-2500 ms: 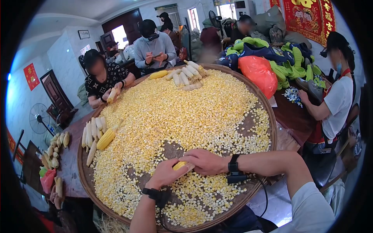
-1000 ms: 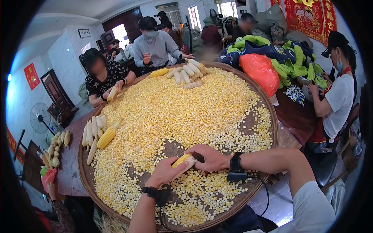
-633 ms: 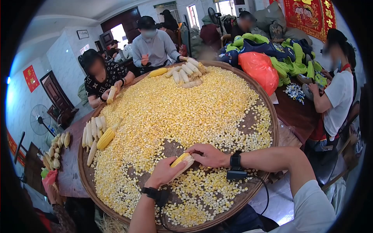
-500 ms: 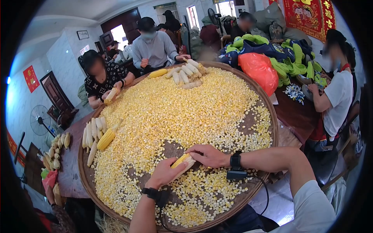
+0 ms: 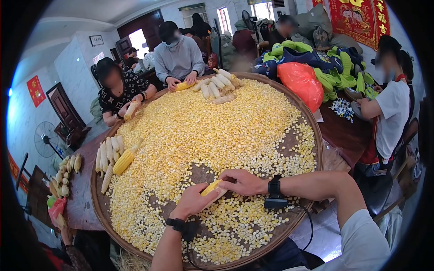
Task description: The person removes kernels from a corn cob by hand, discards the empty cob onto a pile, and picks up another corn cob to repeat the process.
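Note:
A partly stripped corn cob point(image 5: 211, 189) is held between my two hands, low over the round tray point(image 5: 322, 156). My left hand point(image 5: 194, 198) wraps round its lower end. At the upper end my right hand point(image 5: 242, 182) has its fingers closed on the cob, thumb against the kernels. Yellow kernels show on the upper side; the side facing me is pale and bare. Loose corn kernels point(image 5: 217, 122) cover most of the tray, with dark patches of its bottom showing near my hands.
Whole yellow cobs point(image 5: 125, 161) and stripped cobs point(image 5: 105, 153) lie at the tray's left edge. More stripped cobs point(image 5: 219, 83) lie at the far edge. Two people handle cobs across the tray. A red plastic bag point(image 5: 300, 83) and green shoes point(image 5: 334, 77) are piled at right.
My right hand has shifted slightly along the cob, fingers more curled. Across the tray, the person in grey has brought both hands onto a yellow cob.

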`<action>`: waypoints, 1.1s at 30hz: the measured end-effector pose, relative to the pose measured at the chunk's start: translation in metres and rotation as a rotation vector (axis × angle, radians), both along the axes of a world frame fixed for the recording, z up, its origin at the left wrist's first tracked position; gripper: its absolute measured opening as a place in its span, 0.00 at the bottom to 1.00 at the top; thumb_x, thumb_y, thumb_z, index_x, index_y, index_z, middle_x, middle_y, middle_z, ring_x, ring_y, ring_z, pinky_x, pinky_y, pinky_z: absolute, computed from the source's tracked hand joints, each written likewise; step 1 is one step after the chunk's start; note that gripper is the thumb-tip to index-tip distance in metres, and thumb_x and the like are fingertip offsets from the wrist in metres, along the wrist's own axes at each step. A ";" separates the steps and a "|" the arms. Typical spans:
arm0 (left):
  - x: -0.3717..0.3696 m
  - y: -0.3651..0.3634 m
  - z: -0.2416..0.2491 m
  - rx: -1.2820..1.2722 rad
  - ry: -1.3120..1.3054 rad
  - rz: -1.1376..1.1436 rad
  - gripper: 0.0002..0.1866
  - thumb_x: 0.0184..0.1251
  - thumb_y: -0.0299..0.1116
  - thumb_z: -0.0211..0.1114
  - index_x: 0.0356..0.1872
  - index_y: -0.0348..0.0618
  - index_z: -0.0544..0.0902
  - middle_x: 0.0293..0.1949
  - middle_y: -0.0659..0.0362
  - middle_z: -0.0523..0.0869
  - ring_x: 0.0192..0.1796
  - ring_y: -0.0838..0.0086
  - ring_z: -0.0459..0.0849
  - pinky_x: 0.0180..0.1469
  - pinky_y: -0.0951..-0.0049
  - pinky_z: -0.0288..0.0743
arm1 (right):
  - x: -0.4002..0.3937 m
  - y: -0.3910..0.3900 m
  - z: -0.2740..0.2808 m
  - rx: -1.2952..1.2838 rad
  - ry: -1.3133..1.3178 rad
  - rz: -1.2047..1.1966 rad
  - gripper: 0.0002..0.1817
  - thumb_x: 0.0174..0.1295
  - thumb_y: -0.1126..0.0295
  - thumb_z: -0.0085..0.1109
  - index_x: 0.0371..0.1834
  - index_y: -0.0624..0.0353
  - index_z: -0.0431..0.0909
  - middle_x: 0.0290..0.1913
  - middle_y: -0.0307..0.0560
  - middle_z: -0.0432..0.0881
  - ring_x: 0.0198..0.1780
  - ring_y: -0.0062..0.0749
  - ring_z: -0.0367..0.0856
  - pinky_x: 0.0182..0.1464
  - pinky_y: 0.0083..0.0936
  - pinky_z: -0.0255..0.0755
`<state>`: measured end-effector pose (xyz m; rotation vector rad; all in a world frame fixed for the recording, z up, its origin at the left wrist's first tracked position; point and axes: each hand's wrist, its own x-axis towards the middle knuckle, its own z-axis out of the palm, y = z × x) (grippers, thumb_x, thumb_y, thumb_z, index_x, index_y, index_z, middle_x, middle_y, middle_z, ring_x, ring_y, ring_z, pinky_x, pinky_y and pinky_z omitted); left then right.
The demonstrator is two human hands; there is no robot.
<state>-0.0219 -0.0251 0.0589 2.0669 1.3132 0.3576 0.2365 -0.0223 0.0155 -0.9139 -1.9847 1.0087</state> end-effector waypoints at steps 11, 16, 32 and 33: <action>0.000 0.002 -0.004 0.026 -0.007 -0.002 0.33 0.74 0.64 0.70 0.51 0.38 0.91 0.40 0.44 0.93 0.42 0.53 0.91 0.47 0.56 0.81 | 0.000 0.001 0.001 -0.047 -0.003 -0.025 0.19 0.87 0.55 0.56 0.56 0.62 0.83 0.44 0.51 0.90 0.43 0.36 0.87 0.49 0.35 0.79; 0.000 0.001 -0.003 0.018 0.011 -0.004 0.32 0.76 0.62 0.70 0.50 0.35 0.91 0.39 0.46 0.92 0.41 0.58 0.90 0.47 0.58 0.80 | 0.000 0.001 0.000 -0.005 -0.030 -0.025 0.19 0.87 0.55 0.55 0.58 0.62 0.82 0.43 0.51 0.90 0.43 0.38 0.87 0.50 0.37 0.80; 0.000 -0.001 -0.005 0.071 -0.005 -0.039 0.32 0.76 0.64 0.70 0.51 0.40 0.92 0.37 0.48 0.92 0.39 0.57 0.90 0.45 0.59 0.81 | -0.001 -0.004 0.000 0.199 -0.175 0.014 0.23 0.87 0.52 0.52 0.68 0.59 0.79 0.55 0.56 0.87 0.57 0.52 0.88 0.61 0.44 0.80; 0.000 0.000 -0.005 0.072 -0.004 -0.040 0.31 0.76 0.64 0.70 0.51 0.40 0.92 0.37 0.48 0.92 0.39 0.57 0.90 0.45 0.59 0.81 | -0.004 -0.004 -0.004 0.277 -0.152 0.006 0.23 0.87 0.52 0.51 0.68 0.60 0.79 0.56 0.57 0.87 0.58 0.53 0.87 0.62 0.45 0.80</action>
